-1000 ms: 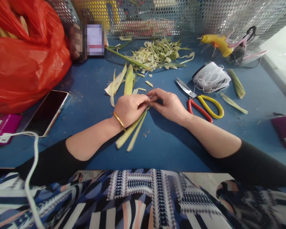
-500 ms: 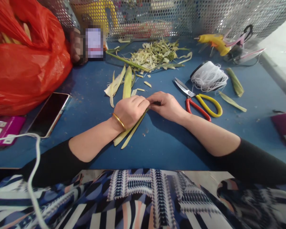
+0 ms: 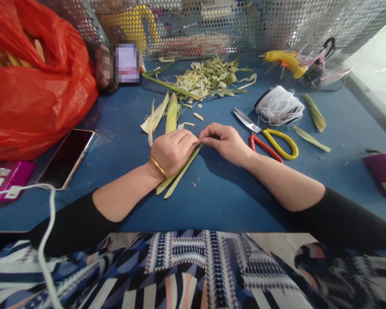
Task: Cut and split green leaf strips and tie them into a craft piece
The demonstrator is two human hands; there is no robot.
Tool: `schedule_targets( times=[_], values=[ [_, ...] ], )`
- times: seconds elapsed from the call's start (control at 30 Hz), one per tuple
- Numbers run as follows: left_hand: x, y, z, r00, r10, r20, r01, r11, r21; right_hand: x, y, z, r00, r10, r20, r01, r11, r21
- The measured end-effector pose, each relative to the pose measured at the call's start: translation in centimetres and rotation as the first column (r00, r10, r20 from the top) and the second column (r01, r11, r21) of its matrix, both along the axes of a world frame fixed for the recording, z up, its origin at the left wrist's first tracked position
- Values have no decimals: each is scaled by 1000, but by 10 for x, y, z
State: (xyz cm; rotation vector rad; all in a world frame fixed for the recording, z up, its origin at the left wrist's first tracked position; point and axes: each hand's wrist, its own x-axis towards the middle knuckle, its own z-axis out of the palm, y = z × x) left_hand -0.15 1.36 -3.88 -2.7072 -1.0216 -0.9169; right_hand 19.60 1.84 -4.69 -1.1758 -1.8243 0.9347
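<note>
My left hand (image 3: 173, 154), with a gold bangle at the wrist, is closed over green husk strips (image 3: 184, 174) whose ends stick out below it toward the table's front. My right hand (image 3: 223, 140) meets it at the fingertips, thumb and forefinger pinched at the upper end of the strips; what lies between them is too small to make out. Just beyond my left hand lie a broad green husk (image 3: 171, 113) and pale husk pieces (image 3: 156, 116). Scissors (image 3: 255, 128) with one red and one yellow handle lie spread beside my right hand.
Cut husk scraps (image 3: 209, 77) are heaped at the back. White string (image 3: 280, 105), a yellow glue gun (image 3: 286, 60) and loose husks (image 3: 315, 112) lie right. A red bag (image 3: 35, 107), phone (image 3: 67, 159) and white cable (image 3: 49, 214) are left. Perforated metal (image 3: 186, 30) stands behind.
My hands have shifted slightly at the fingertips, and more of the strip's upper end shows between them. The whole view has moved a little.
</note>
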Motion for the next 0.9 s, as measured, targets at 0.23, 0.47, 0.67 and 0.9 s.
schedule_targets(
  times=[0.23, 0.47, 0.67, 0.9],
  values=[
    [0, -2, 4, 997, -16, 74, 22, 996, -87, -2, -4, 4, 996, 36, -79, -40, 998, -45],
    [-2, -1, 2, 988, -12, 151, 31, 992, -124, -1, -4, 5, 995, 68, -76, -66, 998, 19],
    [-2, 3, 1, 979, 13, 204, 22, 985, -169, 1, -3, 6, 998, 49, -36, -48, 998, 33],
    [-2, 3, 2, 977, 4, 215, 36, 983, -182, 1, -4, 6, 998, 27, -61, -28, 1000, -12]
  ],
)
